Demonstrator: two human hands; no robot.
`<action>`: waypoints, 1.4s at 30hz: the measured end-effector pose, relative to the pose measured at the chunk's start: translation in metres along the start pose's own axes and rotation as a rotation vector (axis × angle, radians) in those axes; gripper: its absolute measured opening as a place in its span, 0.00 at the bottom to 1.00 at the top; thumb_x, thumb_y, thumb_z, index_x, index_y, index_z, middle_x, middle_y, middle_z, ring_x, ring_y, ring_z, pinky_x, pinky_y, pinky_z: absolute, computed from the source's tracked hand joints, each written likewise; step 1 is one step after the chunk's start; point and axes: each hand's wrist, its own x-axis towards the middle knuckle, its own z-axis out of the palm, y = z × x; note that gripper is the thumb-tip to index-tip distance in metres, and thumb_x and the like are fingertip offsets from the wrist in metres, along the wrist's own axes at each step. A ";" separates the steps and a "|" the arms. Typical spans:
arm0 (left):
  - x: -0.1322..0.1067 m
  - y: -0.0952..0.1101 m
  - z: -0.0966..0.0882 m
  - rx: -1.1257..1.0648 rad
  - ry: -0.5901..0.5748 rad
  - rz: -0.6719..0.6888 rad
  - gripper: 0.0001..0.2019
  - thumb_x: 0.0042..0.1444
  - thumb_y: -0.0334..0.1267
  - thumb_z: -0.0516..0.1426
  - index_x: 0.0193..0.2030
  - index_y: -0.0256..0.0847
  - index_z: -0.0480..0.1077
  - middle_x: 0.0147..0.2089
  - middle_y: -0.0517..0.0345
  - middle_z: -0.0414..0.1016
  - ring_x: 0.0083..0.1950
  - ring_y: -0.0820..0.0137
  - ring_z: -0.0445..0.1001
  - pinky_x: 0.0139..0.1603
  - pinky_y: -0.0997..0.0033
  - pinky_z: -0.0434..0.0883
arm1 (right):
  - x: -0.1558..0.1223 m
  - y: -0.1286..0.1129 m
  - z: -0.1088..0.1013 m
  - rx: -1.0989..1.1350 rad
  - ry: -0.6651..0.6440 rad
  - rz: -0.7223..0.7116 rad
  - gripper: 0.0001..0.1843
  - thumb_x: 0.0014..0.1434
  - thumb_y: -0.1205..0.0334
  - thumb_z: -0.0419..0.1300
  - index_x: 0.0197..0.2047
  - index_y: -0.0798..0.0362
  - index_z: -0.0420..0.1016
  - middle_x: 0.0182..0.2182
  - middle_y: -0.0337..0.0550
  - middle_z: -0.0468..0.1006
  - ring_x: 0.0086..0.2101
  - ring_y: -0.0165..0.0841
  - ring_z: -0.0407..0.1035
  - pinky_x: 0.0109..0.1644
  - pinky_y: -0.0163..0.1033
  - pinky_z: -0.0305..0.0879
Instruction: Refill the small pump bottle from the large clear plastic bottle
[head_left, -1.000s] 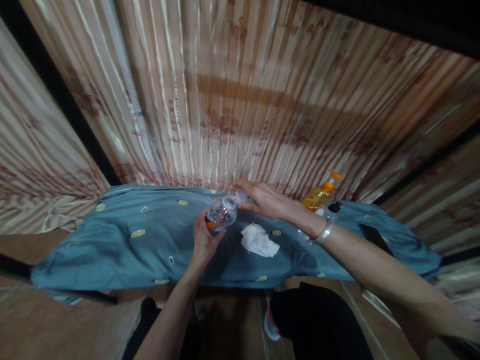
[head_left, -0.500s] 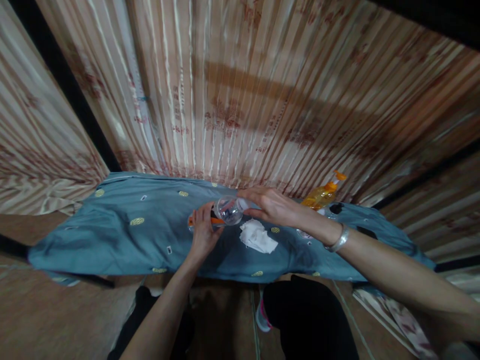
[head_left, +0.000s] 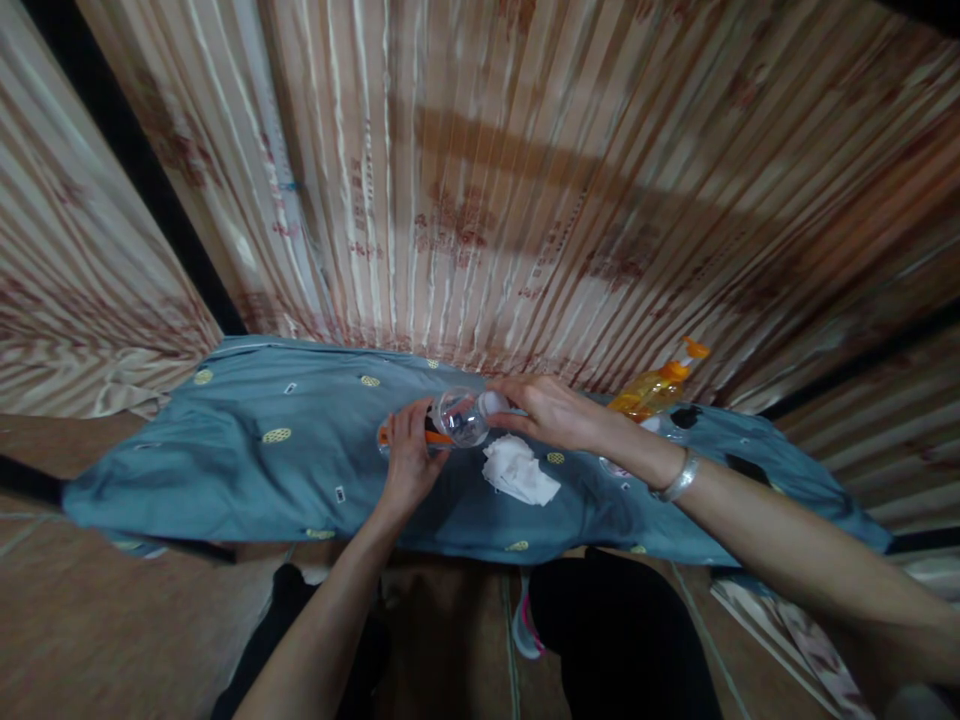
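Note:
A clear plastic bottle [head_left: 463, 418] with an orange-and-black label lies tilted above the cloth, its neck to the right. My left hand [head_left: 411, 448] is wrapped round its body. At the neck, the thumb and fingers of my right hand [head_left: 541, 408] close on the white cap [head_left: 493, 404]. Whether the cap is loose on the neck I cannot tell. Just below the bottle, a crumpled white tissue [head_left: 519, 472] rests on the blue-grey patterned cloth [head_left: 322, 480].
Behind my right forearm a pump bottle [head_left: 651, 390] of yellow liquid leans, with another clear bottle [head_left: 664, 428] partly hidden beside it. A dark flat object [head_left: 746, 467] lies farther right. A striped curtain [head_left: 465, 200] hangs behind the cloth-covered surface; black posts [head_left: 142, 170] stand at the sides.
My view has shifted slightly. Both hands keep their hold on the bottle and its cap, with the right hand's fingers moved only a little.

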 end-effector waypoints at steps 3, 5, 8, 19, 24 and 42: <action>0.000 -0.001 0.000 0.001 0.001 0.012 0.36 0.52 0.29 0.67 0.68 0.43 0.65 0.65 0.41 0.78 0.69 0.45 0.76 0.79 0.32 0.58 | 0.002 -0.007 -0.002 -0.058 -0.060 0.147 0.16 0.79 0.52 0.60 0.48 0.57 0.81 0.34 0.49 0.86 0.36 0.42 0.82 0.37 0.39 0.64; 0.000 -0.001 0.001 0.002 0.002 0.017 0.36 0.52 0.29 0.66 0.68 0.44 0.64 0.65 0.41 0.78 0.69 0.45 0.76 0.79 0.32 0.58 | 0.002 -0.011 -0.003 -0.080 -0.068 0.214 0.20 0.80 0.50 0.58 0.48 0.58 0.82 0.34 0.52 0.86 0.36 0.43 0.82 0.37 0.40 0.63; 0.000 -0.002 0.000 0.004 0.006 0.019 0.36 0.53 0.29 0.66 0.69 0.43 0.64 0.65 0.39 0.78 0.69 0.44 0.76 0.77 0.32 0.61 | 0.001 -0.012 -0.004 -0.039 -0.015 0.185 0.22 0.75 0.50 0.64 0.61 0.60 0.78 0.43 0.57 0.88 0.44 0.46 0.83 0.42 0.41 0.67; 0.001 0.000 -0.002 -0.006 0.011 0.017 0.37 0.51 0.27 0.66 0.68 0.43 0.65 0.65 0.38 0.78 0.69 0.43 0.76 0.75 0.32 0.63 | -0.001 -0.024 -0.010 -0.031 -0.046 0.188 0.22 0.73 0.55 0.66 0.64 0.57 0.76 0.41 0.51 0.88 0.42 0.44 0.82 0.42 0.39 0.64; 0.001 0.001 -0.001 -0.020 0.018 0.001 0.37 0.50 0.28 0.67 0.68 0.44 0.65 0.65 0.39 0.78 0.69 0.42 0.75 0.75 0.32 0.64 | -0.003 -0.026 -0.010 -0.090 -0.071 0.247 0.18 0.77 0.56 0.61 0.61 0.60 0.76 0.36 0.51 0.87 0.39 0.44 0.82 0.37 0.40 0.58; 0.006 0.019 0.002 -0.260 0.030 -0.212 0.39 0.46 0.37 0.73 0.65 0.43 0.67 0.63 0.42 0.79 0.65 0.46 0.79 0.68 0.42 0.74 | -0.032 0.018 0.061 0.444 0.290 0.398 0.28 0.81 0.48 0.44 0.72 0.49 0.71 0.54 0.52 0.88 0.52 0.44 0.84 0.59 0.51 0.76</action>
